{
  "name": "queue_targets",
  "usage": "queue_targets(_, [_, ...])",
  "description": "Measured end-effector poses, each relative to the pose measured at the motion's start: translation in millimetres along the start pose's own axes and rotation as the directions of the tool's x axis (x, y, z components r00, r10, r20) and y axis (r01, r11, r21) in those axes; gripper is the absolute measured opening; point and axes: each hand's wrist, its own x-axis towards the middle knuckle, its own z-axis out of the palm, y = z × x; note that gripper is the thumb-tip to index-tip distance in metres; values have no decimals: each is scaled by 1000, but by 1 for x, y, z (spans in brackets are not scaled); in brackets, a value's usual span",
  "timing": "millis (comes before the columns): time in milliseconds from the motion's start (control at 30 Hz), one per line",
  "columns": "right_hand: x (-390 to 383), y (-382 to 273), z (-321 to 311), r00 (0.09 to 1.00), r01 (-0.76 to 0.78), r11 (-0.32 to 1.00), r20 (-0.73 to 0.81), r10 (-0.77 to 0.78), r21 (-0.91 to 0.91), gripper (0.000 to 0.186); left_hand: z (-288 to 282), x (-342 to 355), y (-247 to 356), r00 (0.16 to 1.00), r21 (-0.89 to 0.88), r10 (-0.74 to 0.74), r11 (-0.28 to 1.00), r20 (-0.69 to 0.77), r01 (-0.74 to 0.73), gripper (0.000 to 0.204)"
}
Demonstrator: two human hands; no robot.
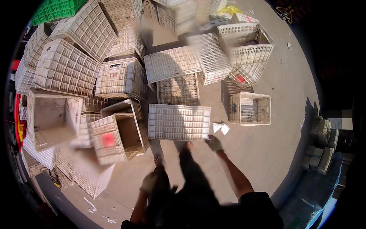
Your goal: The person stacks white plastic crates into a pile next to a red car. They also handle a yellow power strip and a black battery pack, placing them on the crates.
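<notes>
In front of my feet lies a white slatted plastic crate [179, 122], its long side facing up at me. My right hand [214, 143], in a pale glove with darker fingertips, is at the near right corner of this crate. Whether it touches the crate or only overlaps it in view, I cannot tell. Low beside my left leg hangs my left hand [148, 182], gloved and smeared by motion, its fingers not distinct. The closest crate to it is an open one with a red mark [108, 140], lying on its side to the left.
Many dirty white crates [68, 66] are heaped at the left. Others [173, 63] lie ahead, and an open crate [250, 108] sits at the right. White scraps [220, 128] lie on the concrete floor. A green crate [55, 10] tops the far left; blue sheeting [314, 198] is at the right.
</notes>
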Motion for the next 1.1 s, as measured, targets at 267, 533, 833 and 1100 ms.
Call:
queue_targets(267, [124, -196, -105, 952, 303, 900, 54, -302, -313, 58, 46, 128, 11, 964, -323, 131, 924, -231, -203, 40])
queue_targets(533, [308, -269, -128, 833, 492, 606, 136, -536, -625, 63, 182, 245, -58, 876, -797, -337, 598, -345, -83, 34])
queue_targets(833, [639, -369, -48, 568, 677, 220, 309, -763, -702, 72, 261, 378, 30, 649, -991, -749, 87, -131, -100, 64])
queue_targets(1100, [724, -398, 8, 739, 622, 404, 333, -585, -670, 72, 200, 437, 145, 516, -669, -838, -489, 180, -560, 90])
